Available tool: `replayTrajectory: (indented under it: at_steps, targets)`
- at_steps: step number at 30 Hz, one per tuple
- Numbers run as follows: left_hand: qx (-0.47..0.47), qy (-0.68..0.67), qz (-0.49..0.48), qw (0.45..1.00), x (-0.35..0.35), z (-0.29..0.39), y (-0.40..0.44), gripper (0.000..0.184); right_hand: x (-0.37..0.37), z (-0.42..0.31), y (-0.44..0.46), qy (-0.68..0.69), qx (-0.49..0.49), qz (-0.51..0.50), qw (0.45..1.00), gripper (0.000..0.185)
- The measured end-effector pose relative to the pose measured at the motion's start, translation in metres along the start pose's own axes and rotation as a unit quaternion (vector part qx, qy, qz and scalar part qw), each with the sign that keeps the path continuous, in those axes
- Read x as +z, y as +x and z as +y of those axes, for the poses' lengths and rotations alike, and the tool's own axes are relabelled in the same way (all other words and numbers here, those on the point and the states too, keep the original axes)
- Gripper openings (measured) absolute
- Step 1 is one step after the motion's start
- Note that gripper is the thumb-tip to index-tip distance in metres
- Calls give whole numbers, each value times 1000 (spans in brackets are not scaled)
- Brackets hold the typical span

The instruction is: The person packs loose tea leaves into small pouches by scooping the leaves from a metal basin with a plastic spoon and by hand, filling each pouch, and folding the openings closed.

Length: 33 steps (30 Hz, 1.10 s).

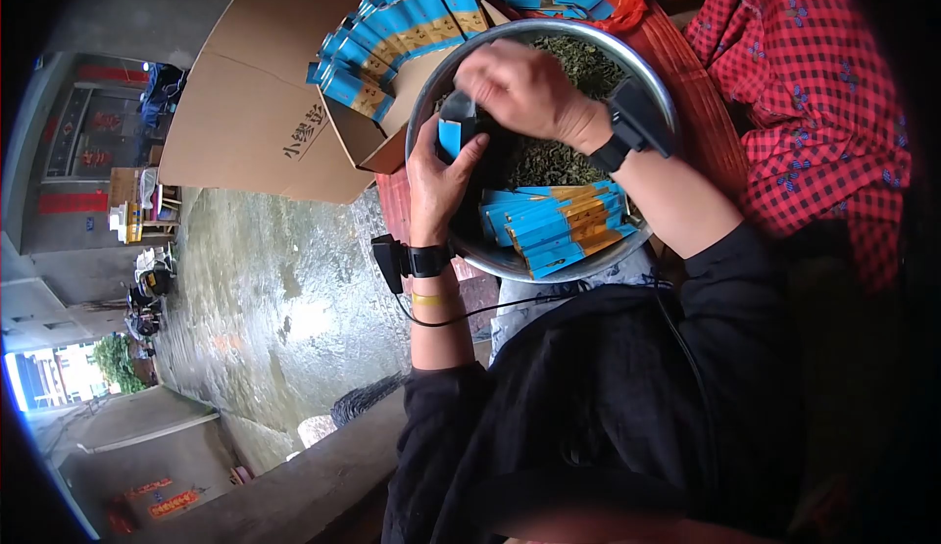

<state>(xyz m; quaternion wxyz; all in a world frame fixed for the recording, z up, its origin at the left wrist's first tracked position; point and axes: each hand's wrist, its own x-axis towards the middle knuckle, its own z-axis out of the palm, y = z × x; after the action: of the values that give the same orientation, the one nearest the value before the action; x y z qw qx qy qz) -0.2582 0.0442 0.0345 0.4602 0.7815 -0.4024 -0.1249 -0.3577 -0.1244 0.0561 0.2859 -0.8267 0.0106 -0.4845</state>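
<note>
My left hand is closed around a small blue packet, held upright over the left rim of a large metal basin. A greyish, partly see-through piece stands at the packet's top; I cannot make out what it is. Just above it, my right hand is curled with its fingers bent, slightly blurred, and whatever they hold is hidden. Dark green dried leaves, like tea, fill much of the basin. Several flat blue and gold packets lie overlapping on the leaves near me.
An open cardboard box at the upper left holds rows of blue and gold packets. More packets sit in a red plastic bag behind the basin. Red checkered cloth hangs at right. A black cable runs from my left wrist.
</note>
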Motion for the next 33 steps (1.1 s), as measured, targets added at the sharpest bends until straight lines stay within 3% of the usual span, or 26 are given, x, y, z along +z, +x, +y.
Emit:
replayTrajectory:
  at_steps: [1,5,7,8,11,16,19,22,24,26,29,31,33]
  targets:
    - [7,4,8,1000,1,-1,1,59,-2,7,4,-6,3,48,999,21]
    - [23,-11,15,1000,0,8,-1,60,-5,31,2,-42,72,34,996,22]
    - [18,-1,25,1000,1,1,-1,58,-1,38,-6,-126,178,-132,967,26]
    - [10,12,37,999,0,-1,0,56,7,42,-13,-191,177,-194,946,29]
    - [5,-12,36,999,-1,4,0,54,15,36,-23,-99,217,-246,939,30]
    - [-4,8,50,999,-1,4,-2,53,7,48,-9,-59,256,-131,956,29]
    - [12,-20,52,998,-1,5,-3,50,1,50,-6,-91,196,-52,975,31]
    - [4,-29,89,996,0,10,-4,43,4,41,-12,-86,234,-95,964,29]
    - [20,-18,112,993,-1,11,-3,31,14,40,-18,-103,237,-199,945,31]
    - [29,-21,103,994,1,11,-3,30,14,35,-20,-60,250,-248,934,33]
    - [10,-14,84,996,1,11,-3,31,15,41,-19,-16,277,-206,938,35]
    - [31,-15,68,997,1,14,-4,42,16,43,-14,-37,292,-193,936,34]
    - [36,-11,69,997,1,18,-5,44,15,48,-11,-4,257,-97,962,30]
